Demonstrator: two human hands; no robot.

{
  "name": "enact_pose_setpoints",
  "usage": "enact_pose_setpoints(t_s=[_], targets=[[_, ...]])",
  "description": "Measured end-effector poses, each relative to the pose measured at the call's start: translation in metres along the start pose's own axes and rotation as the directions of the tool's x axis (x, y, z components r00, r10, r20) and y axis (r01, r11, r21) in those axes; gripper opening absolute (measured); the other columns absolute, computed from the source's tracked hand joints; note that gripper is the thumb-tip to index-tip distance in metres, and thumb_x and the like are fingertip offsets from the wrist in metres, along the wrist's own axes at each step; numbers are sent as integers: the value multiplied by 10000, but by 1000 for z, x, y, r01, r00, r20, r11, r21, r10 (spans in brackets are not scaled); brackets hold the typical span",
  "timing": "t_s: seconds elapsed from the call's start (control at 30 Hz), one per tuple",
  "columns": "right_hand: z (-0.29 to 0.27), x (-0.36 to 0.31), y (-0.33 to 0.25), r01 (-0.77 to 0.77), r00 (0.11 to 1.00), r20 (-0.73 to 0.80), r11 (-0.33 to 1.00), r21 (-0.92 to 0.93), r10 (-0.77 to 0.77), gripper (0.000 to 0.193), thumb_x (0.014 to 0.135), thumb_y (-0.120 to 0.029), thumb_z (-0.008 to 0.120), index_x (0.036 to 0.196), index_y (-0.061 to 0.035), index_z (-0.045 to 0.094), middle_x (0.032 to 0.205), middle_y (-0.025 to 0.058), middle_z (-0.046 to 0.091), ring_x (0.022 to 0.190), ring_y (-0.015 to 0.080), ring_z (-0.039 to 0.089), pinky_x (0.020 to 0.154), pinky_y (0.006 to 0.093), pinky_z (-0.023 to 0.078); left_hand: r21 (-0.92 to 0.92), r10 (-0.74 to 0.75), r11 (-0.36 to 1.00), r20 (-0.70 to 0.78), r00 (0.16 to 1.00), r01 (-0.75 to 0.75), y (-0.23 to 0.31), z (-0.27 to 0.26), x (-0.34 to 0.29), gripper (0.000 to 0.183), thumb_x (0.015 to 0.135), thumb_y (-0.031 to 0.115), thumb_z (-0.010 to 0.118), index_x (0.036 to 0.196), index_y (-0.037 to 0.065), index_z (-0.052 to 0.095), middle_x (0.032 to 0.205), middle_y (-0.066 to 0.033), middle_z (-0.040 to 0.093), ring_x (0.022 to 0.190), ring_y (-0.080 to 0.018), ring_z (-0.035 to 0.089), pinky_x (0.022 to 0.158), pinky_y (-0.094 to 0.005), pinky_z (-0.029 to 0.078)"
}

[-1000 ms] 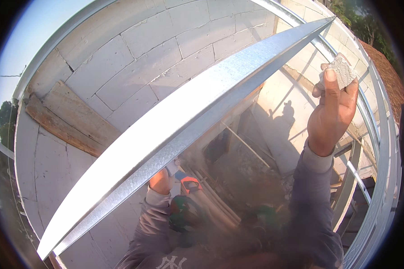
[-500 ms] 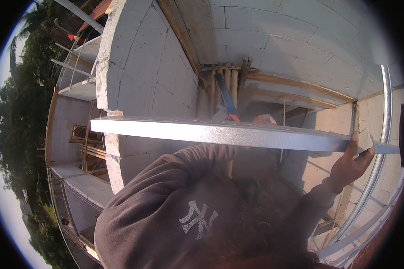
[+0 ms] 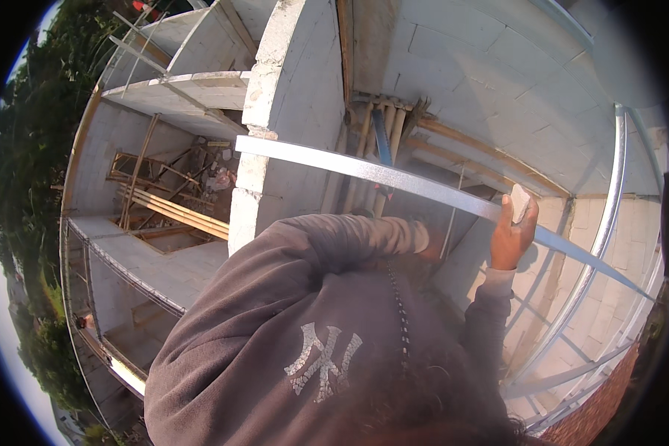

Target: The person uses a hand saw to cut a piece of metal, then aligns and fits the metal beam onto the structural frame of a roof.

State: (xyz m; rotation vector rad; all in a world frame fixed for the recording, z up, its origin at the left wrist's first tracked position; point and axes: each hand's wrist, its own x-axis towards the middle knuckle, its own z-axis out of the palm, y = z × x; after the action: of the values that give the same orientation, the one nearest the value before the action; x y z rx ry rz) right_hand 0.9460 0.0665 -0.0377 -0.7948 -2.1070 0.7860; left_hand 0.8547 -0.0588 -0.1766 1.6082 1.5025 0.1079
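A long silvery metal profile (image 3: 394, 178) slants across the view in front of me, its left end at the pale block wall. My right hand (image 3: 514, 234) is closed around a rough, pale chunk of block (image 3: 521, 203), against the profile's right part. My left hand (image 3: 432, 241) is below the profile, past the end of its sleeve; its fingers are in shadow and hidden, so its grip does not show. Beyond the profile stands a blue blade (image 3: 381, 135), like a handsaw's, with a bit of red below the profile.
A rough-topped block wall (image 3: 259, 97) rises at left, with lower rooms, timber poles (image 3: 175, 212) and rubble beyond. Bamboo poles (image 3: 360, 141) stand behind the profile. More metal profiles (image 3: 609, 201) cross at right. Trees (image 3: 22, 171) fill the far left.
The view has shifted, showing more of the rooms at left. The profile now slants more steeply down to the right. My left hand's fingers, seen above the profile before, are now hidden. My right hand keeps the chunk.
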Motion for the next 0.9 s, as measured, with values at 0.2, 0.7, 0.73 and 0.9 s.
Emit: enact_pose_setpoints(t_s=[0.2,0.7,0.73,0.9], targets=[[5,6,-11,42,988,150,999,9,-43,352,1006,-131,713,1327,-10,633,1241,178,702,1152,292,681,1024,390,519,-297,41,955,59,997,-21,50,-71,-144,410,969,375,644,973,-21,749,886,-146,748,837,-285,720,786,-447,566],[53,50,-44,-132,683,718,990,-56,131,413,1010,-122,696,1367,48,578,1174,132,705,1086,182,666,960,335,533,-750,-947,138,-292,136,-647,-78,-21,-416,301,1064,363,660,1043,65,621,864,-1,608,685,-86,557,603,-248,476],[57,53,-53,-327,629,735,944,-47,254,429,1014,-127,691,1385,47,564,1174,116,689,1031,155,647,881,315,548,-765,-954,100,-255,157,-636,-90,-15,-412,318,1075,380,637,1070,63,625,879,0,607,689,-87,548,612,-249,476],[102,77,-61,-387,391,883,917,-99,260,529,1013,-153,695,1463,42,498,1214,97,661,918,147,623,789,306,544,-751,-931,30,-261,255,-659,-107,-15,-402,432,1108,450,582,1235,41,641,917,5,631,742,-76,563,624,-247,484]])
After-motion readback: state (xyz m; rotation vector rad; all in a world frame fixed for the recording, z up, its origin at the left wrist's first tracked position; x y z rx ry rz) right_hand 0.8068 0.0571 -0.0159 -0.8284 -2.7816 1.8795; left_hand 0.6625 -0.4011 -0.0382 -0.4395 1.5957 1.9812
